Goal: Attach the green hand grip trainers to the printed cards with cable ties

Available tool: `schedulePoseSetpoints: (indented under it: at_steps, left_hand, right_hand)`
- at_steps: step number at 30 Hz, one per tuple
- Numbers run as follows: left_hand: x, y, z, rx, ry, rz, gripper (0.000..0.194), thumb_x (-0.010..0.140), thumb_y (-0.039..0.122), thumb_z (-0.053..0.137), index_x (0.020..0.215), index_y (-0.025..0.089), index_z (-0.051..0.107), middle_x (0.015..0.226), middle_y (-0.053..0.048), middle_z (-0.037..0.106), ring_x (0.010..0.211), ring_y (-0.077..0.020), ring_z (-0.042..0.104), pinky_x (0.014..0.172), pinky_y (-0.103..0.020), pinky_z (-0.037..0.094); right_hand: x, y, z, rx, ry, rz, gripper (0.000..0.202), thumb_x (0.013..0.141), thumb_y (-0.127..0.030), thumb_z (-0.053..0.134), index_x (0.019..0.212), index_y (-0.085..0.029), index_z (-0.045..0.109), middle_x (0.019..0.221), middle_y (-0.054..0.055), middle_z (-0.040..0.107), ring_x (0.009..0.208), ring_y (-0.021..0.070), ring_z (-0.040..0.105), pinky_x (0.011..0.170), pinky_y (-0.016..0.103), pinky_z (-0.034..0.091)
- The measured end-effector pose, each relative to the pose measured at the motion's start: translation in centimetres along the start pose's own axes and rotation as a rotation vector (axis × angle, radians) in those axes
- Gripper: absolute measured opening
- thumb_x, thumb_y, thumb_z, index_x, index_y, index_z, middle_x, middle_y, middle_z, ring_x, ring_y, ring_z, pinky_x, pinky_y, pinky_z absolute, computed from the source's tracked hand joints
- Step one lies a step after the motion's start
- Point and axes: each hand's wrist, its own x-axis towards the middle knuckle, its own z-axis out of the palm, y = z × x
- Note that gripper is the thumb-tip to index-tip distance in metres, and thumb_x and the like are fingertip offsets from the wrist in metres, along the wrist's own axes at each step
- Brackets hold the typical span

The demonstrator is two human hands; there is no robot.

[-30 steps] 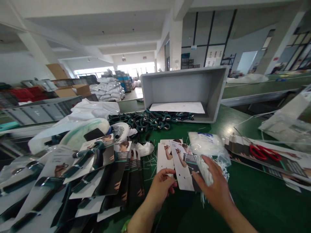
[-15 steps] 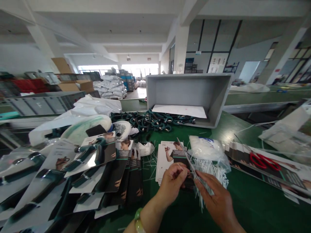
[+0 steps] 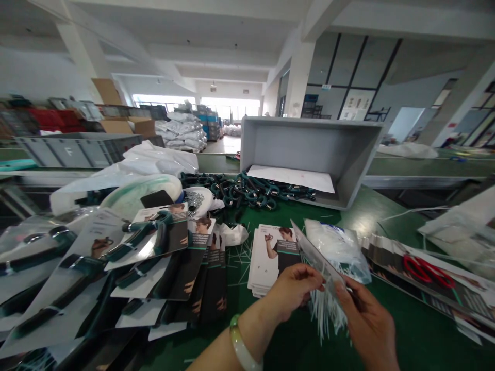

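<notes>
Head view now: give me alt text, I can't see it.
Right hand holds a tilted card, left hand close beside it, over a green table. White strips lie below; a card stack sits left, red scissors right, a grey bin behind.

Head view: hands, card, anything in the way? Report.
Right hand gripping card, tilted, nearly edge-on. Left hand close beside it, hold unclear. White ties show between hands; card stack near left hand.

Open green tabletop (image 3: 421,327) between the right hand (image 3: 369,319) and piled cards (image 3: 464,291), narrower gap between the left hand (image 3: 296,288) and heaped carded tools (image 3: 135,245), raised card (image 3: 314,249) between the hands, grey bin (image 3: 305,141) barring the far side
</notes>
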Motion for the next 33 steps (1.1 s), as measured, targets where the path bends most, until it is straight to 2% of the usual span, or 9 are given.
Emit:
schedulePoseSetpoints:
  at_steps: [4, 8, 14, 19, 22, 24, 28, 31, 33]
  left_hand:
    - [0.1, 0.4, -0.1, 0.074, -0.001, -0.001, 0.034, 0.056, 0.042, 0.07, 0.071, 0.014, 0.056, 0.062, 0.004, 0.057, 0.036, -0.0001, 0.028, 0.04, -0.02, 0.014]
    - [0.1, 0.4, -0.2, 0.088, 0.009, 0.033, 0.037, 0.055, 0.045, 0.071, 0.07, 0.014, 0.056, 0.062, 0.004, 0.056, 0.039, -0.0007, 0.031, 0.041, -0.019, 0.02]
    - [0.2, -0.3, -0.4, -0.052, 0.148, 0.058, 0.048, 0.051, 0.05, 0.074, 0.074, 0.016, 0.05, 0.056, 0.006, 0.051, 0.044, -0.0049, 0.045, 0.047, -0.02, 0.037]
    - [-1.3, -0.5, -1.0, -0.175, 0.246, 0.166, 0.049, 0.06, 0.053, 0.068, 0.085, 0.019, 0.044, 0.064, 0.005, 0.053, 0.051, -0.007, 0.051, 0.052, -0.021, 0.041]
    - [-2.6, 0.1, -2.1, -0.055, 0.286, 0.181, 0.056, 0.058, 0.051, 0.07, 0.098, 0.021, 0.046, 0.069, 0.006, 0.053, 0.055, -0.008, 0.051, 0.053, -0.021, 0.04]
    - [-3.0, 0.5, -3.3, 0.137, 0.297, 0.151, 0.051, 0.054, 0.046, 0.074, 0.09, 0.016, 0.055, 0.064, 0.005, 0.051, 0.052, -0.0067, 0.047, 0.05, -0.019, 0.036]
    - [-2.6, 0.8, -6.7, 0.343, 0.433, 0.212, 0.035, 0.059, 0.045, 0.069, 0.061, 0.012, 0.057, 0.055, 0.003, 0.052, 0.051, -0.0076, 0.044, 0.05, -0.02, 0.032]
    - [-2.1, 0.3, -9.1, 0.346, 0.515, 0.235, 0.034, 0.062, 0.045, 0.066, 0.067, 0.012, 0.06, 0.059, 0.001, 0.057, 0.054, -0.0104, 0.048, 0.051, -0.021, 0.034]
    - [-1.9, -0.1, -10.2, 0.446, 0.554, 0.226, 0.034, 0.065, 0.044, 0.063, 0.077, 0.012, 0.063, 0.066, -0.002, 0.061, 0.06, -0.0138, 0.053, 0.056, -0.022, 0.038]
  right_hand:
    - [0.1, 0.1, -0.1, 0.001, 0.004, 0.012, 0.04, 0.07, -0.044, 0.063, 0.099, -0.017, 0.066, 0.092, 0.007, 0.07, 0.076, 0.0209, 0.066, 0.062, 0.025, 0.055]
    - [0.2, -0.2, -0.2, -0.019, -0.034, -0.083, 0.034, 0.074, -0.04, 0.06, 0.099, -0.017, 0.065, 0.095, 0.007, 0.069, 0.079, 0.0213, 0.066, 0.07, 0.029, 0.055]
    - [0.0, -0.9, 0.2, -0.179, -0.101, -0.437, 0.022, 0.079, -0.033, 0.057, 0.094, -0.021, 0.066, 0.096, 0.007, 0.068, 0.088, 0.0213, 0.064, 0.079, 0.034, 0.053]
    - [-0.1, -0.3, 1.4, -0.346, -0.149, -0.749, 0.02, 0.081, -0.028, 0.056, 0.099, -0.021, 0.064, 0.096, 0.007, 0.068, 0.09, 0.0212, 0.063, 0.078, 0.035, 0.053]
    - [-0.3, -0.4, 2.7, -0.416, -0.174, -0.899, 0.019, 0.083, -0.027, 0.054, 0.098, -0.018, 0.063, 0.092, 0.008, 0.069, 0.087, 0.0205, 0.063, 0.077, 0.034, 0.053]
    - [-0.6, -1.1, 3.8, -0.433, -0.209, -0.968, 0.02, 0.086, -0.028, 0.05, 0.095, -0.017, 0.064, 0.09, 0.008, 0.069, 0.085, 0.0202, 0.063, 0.076, 0.034, 0.053]
    - [-0.1, -2.7, 5.5, -0.452, -0.329, -0.973, 0.026, 0.086, -0.036, 0.048, 0.091, -0.018, 0.065, 0.09, 0.007, 0.069, 0.084, 0.0199, 0.062, 0.074, 0.033, 0.052]
    - [2.4, -2.5, 5.4, -0.488, -0.318, -0.876, 0.03, 0.086, -0.042, 0.046, 0.094, -0.019, 0.065, 0.092, 0.007, 0.068, 0.087, 0.0197, 0.061, 0.076, 0.033, 0.049]
    - [4.9, -1.3, 4.4, -0.585, -0.262, -0.737, 0.031, 0.089, -0.038, 0.041, 0.091, -0.018, 0.065, 0.088, 0.008, 0.067, 0.085, 0.0193, 0.061, 0.076, 0.033, 0.048]
